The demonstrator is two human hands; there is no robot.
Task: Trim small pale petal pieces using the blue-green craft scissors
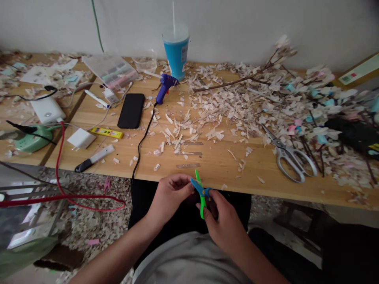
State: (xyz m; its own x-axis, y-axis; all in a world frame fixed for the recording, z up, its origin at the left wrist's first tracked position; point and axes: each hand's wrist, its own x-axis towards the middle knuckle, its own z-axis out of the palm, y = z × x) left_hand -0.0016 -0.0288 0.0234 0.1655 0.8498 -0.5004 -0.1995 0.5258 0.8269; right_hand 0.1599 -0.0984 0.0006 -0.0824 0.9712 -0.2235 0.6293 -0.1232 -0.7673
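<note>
My right hand (225, 219) is closed around the handles of small green-and-blue scissors (202, 192), whose blades stand apart and point up and to the left. Close beside the blades, my left hand (168, 197) is pinched, thumb against fingers. Whatever lies in that pinch is too small to make out. Both hands are over my lap, just in front of the table edge. Past them on the wood, a few thin flat strips (188, 165) lie near pale scraps (179, 136).
Large silver scissors (291, 157) lie to the right. A purple glue gun (164, 88) trails its black cord over the table edge. Beyond are a black phone (131, 111), a blue cup (177, 55), and a branch (237, 81) over heaped scraps. A red cable (60, 154) hangs at left.
</note>
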